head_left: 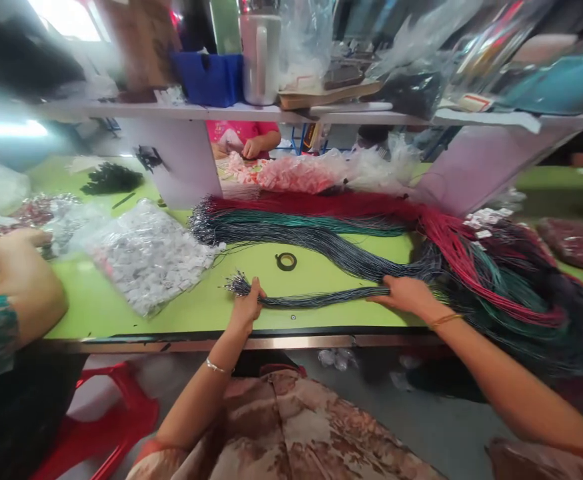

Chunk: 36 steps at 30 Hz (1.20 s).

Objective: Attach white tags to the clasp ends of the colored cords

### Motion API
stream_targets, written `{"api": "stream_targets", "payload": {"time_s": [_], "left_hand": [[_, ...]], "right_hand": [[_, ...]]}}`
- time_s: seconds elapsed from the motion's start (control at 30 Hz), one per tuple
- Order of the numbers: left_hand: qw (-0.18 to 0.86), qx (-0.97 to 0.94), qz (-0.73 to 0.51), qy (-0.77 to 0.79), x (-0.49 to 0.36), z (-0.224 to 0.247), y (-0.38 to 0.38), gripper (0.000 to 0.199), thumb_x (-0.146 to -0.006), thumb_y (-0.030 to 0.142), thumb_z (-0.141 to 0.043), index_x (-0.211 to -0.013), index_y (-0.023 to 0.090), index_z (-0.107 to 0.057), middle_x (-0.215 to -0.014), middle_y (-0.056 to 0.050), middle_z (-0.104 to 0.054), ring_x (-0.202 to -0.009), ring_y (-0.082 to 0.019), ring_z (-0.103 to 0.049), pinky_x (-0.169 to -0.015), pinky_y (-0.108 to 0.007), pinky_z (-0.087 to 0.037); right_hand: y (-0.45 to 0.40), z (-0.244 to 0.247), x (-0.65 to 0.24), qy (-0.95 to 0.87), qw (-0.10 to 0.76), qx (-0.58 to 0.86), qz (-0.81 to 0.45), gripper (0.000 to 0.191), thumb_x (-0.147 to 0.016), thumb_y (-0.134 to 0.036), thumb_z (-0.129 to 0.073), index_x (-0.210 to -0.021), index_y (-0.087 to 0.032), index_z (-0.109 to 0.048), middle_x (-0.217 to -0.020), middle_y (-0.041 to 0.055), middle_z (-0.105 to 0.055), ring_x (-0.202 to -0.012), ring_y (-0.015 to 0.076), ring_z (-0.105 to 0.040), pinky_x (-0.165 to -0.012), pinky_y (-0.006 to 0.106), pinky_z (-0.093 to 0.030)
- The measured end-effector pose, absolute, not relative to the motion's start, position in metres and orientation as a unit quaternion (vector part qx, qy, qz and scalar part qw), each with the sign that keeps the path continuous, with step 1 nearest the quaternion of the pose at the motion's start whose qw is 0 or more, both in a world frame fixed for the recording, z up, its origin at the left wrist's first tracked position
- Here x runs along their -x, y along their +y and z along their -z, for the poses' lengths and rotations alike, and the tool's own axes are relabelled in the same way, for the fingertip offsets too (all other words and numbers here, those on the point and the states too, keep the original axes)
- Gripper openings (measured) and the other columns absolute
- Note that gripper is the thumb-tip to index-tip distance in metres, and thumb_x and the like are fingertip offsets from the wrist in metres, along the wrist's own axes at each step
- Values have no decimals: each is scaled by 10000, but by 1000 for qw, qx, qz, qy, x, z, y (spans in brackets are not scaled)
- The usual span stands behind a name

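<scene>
A bundle of dark grey wires (316, 300) lies stretched along the near side of the green table. Close to its tipped end, my left hand (247, 303) is closed around it, with small metallic ends fanning out to the left. Farther right, my right hand (407, 295) grips the same bundle, fingers wrapped over it. Behind it run a thicker grey bundle (331, 248), a green bundle (291, 221) and a red bundle (311, 205). A roll of black tape (286, 261) lies flat between the grey bundles.
A clear bag of white connectors (154, 260) lies left of my left hand. A co-worker's arm (29, 280) rests at the far left. Tangled wires (521, 300) hang over the right edge. A shelf (181, 112) spans the back; a red stool (121, 413) stands below left.
</scene>
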<state>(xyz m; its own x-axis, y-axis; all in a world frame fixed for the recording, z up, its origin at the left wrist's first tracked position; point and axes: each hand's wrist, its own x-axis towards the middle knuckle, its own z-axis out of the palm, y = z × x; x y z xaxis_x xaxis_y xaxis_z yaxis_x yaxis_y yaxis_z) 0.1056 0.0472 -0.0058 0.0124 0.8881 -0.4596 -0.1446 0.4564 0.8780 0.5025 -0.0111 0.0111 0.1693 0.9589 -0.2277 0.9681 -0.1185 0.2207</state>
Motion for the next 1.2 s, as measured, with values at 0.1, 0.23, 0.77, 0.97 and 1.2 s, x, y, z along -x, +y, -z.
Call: {"api": "stream_targets", "payload": {"time_s": [0.1, 0.23, 0.77, 0.97, 1.2], "left_hand": [[684, -226, -428, 545, -100, 1, 49, 383, -834, 447, -666, -667, 124, -546, -594, -11, -595, -369, -25, -428, -323, -144, -289], [712, -193, -451, 503, -77, -7, 26, 162, -829, 270, -691, -821, 121, -629, -821, -84, -701, -762, -141, -707, -686, -219, -585], [-13, -887, -124, 445, -78, 34, 73, 713, -890, 584, -420, -1423, 113, -462, -1432, -198, -519, -1324, -350, -481, -1117, -530, -299], [-52, -886, -151, 436, -67, 40, 54, 672, -899, 558, -407, -1435, 156, -455, -1403, -176, -555, -1283, -337, -525, -1112, -499, -300], [-51, -886, -156, 433, -67, 40, 56, 697, -895, 553, -399, -1481, 176, -381, -1402, -161, -560, -1266, -337, -537, -1104, -503, -301]], "right_hand": [[-11, 10, -500, 656, 116, -746, 2, 623, -801, -738, -500, -1051, -173, -572, -800, 134, -713, -822, 331, -693, -638, 325, -377], [-12, 21, -503, 697, 61, -714, 0, 719, -725, -790, -546, -1088, -169, -580, -910, 129, -716, -860, 317, -680, -667, 319, -380], [122, -21, -624, 562, 100, -821, -7, 403, -860, -91, -421, -1213, 14, -585, -1185, 249, -636, -1079, 247, -604, -904, 273, -423], [149, -40, -692, 548, 167, -820, 1, 390, -814, -82, -472, -1142, 15, -659, -1139, 272, -661, -1057, 270, -632, -913, 305, -428], [147, -40, -720, 552, 218, -805, 9, 435, -813, -112, -473, -1201, -38, -656, -1135, 247, -681, -1016, 265, -655, -879, 318, -448]]}}
